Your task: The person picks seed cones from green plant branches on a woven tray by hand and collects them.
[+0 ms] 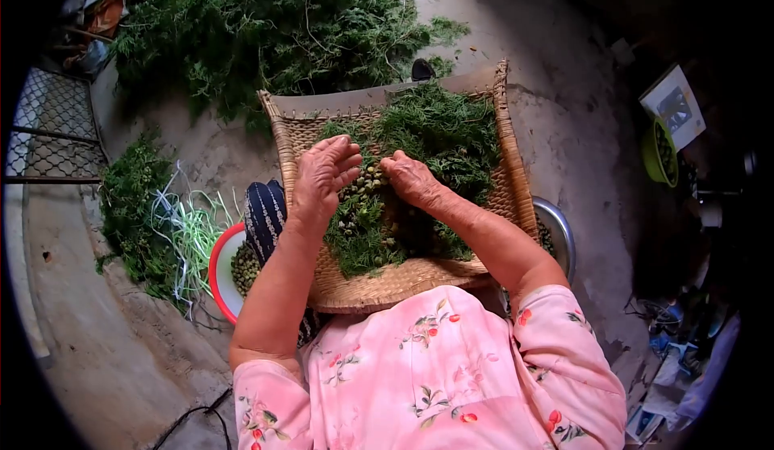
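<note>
A woven basket tray [516,177] lies across my lap, holding green conifer sprigs [439,123] with small round green cones. My left hand [322,177] hovers over the tray's left side, its fingers curled inward. Whatever may be in those fingers is too small to make out. My right hand [411,180] is at the middle of the tray, with thumb and fingertips pinched on a sprig beside a cluster of pale green cones [369,184]. The fingertips partly hide that spot.
Behind the tray lies a large heap of conifer branches [266,31]. A red-rimmed basin [216,277] with green cones stands at left, near pale plastic strips [193,232]. A metal basin [564,236] is at right. Farther right sits a green bowl [655,164].
</note>
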The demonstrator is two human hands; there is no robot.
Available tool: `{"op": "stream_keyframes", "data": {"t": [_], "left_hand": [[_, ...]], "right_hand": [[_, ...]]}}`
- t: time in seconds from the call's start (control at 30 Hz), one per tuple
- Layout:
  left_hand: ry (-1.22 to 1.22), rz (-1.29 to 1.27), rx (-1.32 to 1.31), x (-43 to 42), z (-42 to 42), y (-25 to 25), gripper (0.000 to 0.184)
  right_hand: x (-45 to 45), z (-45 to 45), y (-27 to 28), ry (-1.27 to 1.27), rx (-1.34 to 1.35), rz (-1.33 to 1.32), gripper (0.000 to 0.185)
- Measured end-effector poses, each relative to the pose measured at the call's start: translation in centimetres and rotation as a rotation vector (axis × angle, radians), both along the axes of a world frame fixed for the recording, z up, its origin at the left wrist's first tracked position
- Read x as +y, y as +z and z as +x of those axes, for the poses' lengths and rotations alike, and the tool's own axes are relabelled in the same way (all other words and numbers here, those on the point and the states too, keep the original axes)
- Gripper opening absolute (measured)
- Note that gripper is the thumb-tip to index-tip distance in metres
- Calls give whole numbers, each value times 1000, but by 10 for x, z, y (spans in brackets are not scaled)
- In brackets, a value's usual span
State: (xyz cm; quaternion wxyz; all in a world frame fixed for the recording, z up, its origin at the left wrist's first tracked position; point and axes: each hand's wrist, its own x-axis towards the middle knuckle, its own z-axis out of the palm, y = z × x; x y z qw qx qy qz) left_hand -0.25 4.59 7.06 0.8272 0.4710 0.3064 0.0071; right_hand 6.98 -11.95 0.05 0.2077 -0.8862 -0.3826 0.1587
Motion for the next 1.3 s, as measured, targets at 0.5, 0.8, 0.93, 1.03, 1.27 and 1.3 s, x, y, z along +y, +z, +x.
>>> {"op": "stream_keyframes", "data": {"t": [0.5,0.8,0.93,1.03,1.27,1.3], "left_hand": [[138,-371,43,-26,-25,-81,23],[112,-415,22,-35,-33,-84,23],[142,-431,42,-40,-35,-79,27],[80,-526,7,-41,-35,-81,34],[191,-674,25,-42,-29,-75,32],[216,-690,1,-40,-30,-87,31]], "right_hand": [[-1,3,-29,-93,-84,116,10],[-1,3,-18,-192,-11,263,15],[-8,-3,5,-207,-37,376,18],[1,-17,29,-11,-20,542,13],[10,-47,56,184,57,451,25],[11,-49,63,160,50,482,28]]}}
